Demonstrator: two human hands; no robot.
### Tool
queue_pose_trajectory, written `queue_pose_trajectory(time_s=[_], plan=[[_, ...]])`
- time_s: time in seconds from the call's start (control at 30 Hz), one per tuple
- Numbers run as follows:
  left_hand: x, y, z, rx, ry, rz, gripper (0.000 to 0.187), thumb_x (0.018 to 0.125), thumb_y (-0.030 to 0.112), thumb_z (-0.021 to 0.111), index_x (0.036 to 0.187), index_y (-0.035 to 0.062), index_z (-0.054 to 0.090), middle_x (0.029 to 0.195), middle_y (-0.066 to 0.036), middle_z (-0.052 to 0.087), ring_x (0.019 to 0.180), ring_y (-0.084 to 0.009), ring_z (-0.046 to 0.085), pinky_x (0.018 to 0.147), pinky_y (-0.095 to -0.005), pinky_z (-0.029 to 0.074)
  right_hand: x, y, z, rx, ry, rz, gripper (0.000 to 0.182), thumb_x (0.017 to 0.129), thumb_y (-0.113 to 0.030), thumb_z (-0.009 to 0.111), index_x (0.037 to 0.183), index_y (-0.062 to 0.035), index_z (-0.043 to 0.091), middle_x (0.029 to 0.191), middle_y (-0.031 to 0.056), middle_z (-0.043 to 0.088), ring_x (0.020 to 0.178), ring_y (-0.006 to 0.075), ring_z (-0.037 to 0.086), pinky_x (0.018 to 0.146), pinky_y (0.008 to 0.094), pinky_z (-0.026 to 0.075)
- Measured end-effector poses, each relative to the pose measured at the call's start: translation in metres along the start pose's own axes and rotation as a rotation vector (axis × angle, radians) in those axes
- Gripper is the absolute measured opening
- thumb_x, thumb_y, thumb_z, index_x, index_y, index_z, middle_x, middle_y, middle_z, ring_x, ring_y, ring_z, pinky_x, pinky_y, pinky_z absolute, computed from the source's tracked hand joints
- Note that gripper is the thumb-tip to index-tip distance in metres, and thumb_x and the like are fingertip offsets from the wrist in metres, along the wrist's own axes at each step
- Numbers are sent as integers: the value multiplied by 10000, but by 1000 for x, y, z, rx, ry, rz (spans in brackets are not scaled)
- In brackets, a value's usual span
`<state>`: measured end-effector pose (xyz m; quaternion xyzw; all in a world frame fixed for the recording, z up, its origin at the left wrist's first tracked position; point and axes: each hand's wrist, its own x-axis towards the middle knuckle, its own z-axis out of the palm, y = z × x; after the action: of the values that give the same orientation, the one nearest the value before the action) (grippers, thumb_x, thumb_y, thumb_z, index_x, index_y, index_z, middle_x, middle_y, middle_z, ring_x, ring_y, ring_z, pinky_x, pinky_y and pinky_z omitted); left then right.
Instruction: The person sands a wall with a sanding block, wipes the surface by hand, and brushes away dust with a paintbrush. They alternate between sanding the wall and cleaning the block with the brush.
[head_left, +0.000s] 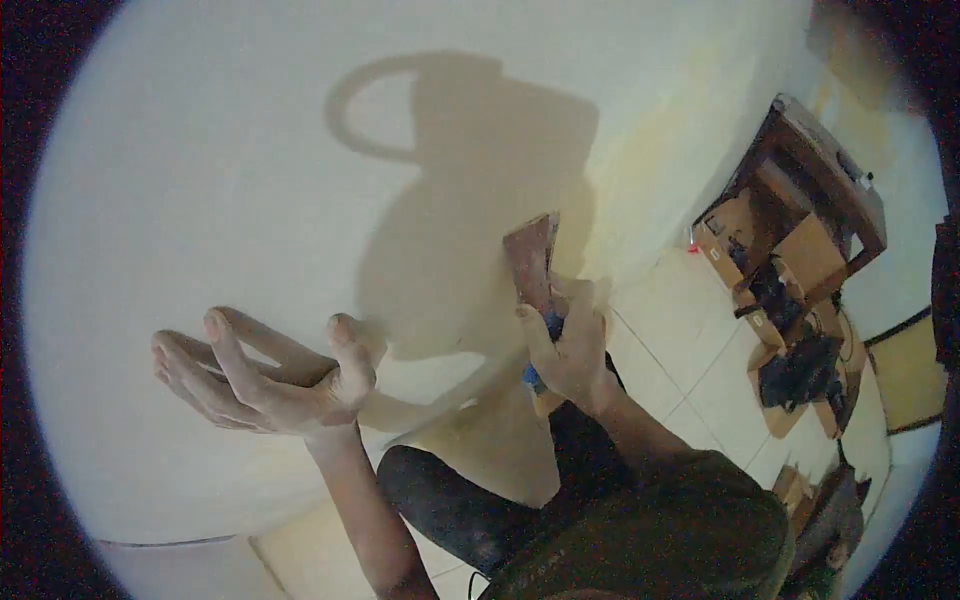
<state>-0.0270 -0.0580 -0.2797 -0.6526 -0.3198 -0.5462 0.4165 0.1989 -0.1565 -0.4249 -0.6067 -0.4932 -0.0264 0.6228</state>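
Pale wall (pixel 220 180) fills the left, boxes (pixel 812 250) sit far right, and mid-scene the right hand (pixel 572 350) has fingers clamped on the scraper (pixel 533 260), probably light, stiff, best gripped by its blue handle (pixel 553 322); left hand (pixel 270 390) fingers apart.

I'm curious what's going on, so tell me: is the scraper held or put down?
Held: the scraper is in the right hand, wrapped around its blue handle, with the broad end sticking out.
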Motion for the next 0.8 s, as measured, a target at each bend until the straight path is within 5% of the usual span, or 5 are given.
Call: queue_pose_trajectory(time_s=[0.03, 0.5, 0.6, 0.7, 0.8], plan=[[-1, 0, 0, 4, 7, 0, 788, 889, 523, 701, 1473, 29, 507, 1555, -265, 427, 1484, -443, 355, 1213, -610, 278, 14, -17, -16, -173, -135, 0, 402, 937, -139, 746, 1186, 77, 517, 844, 187, 678, 713, 215, 668, 646, 392, 527], [0, -12, -3, -14, 9, -9, 756, 872, 502, 713, 1458, 59, 536, 1552, -255, 448, 1461, -444, 401, 1204, -607, 306, 51, -56, -11, -236, -141, 117, 410, 968, -182, 694, 1199, 80, 478, 909, 258, 728, 777, 308, 751, 727, 416, 570], [-2, -10, 2, 8, 21, -22, 814, 761, 486, 730, 1452, 94, 554, 1548, -277, 444, 1437, -446, 437, 1207, -612, 314, 14, -26, -5, -128, -111, -3, 406, 964, -193, 698, 1178, 70, 476, 847, 234, 715, 703, 317, 728, 663, 434, 553], [2, -4, -2, -12, 10, -16, 756, 862, 486, 715, 1457, 56, 538, 1557, -251, 446, 1465, -445, 395, 1203, -608, 309, 25, -31, -13, -338, -157, -113, 441, 958, -206, 705, 1205, 81, 480, 852, 224, 713, 748, 324, 732, 692, 426, 562], [1, -4, -1, -9, 9, -12, 771, 842, 471, 727, 1468, 66, 533, 1565, -248, 435, 1464, -446, 396, 1200, -612, 312, 41, -43, -12, -369, -256, 115, 444, 963, -198, 704, 1221, 86, 480, 882, 224, 722, 806, 326, 746, 739, 410, 577]])
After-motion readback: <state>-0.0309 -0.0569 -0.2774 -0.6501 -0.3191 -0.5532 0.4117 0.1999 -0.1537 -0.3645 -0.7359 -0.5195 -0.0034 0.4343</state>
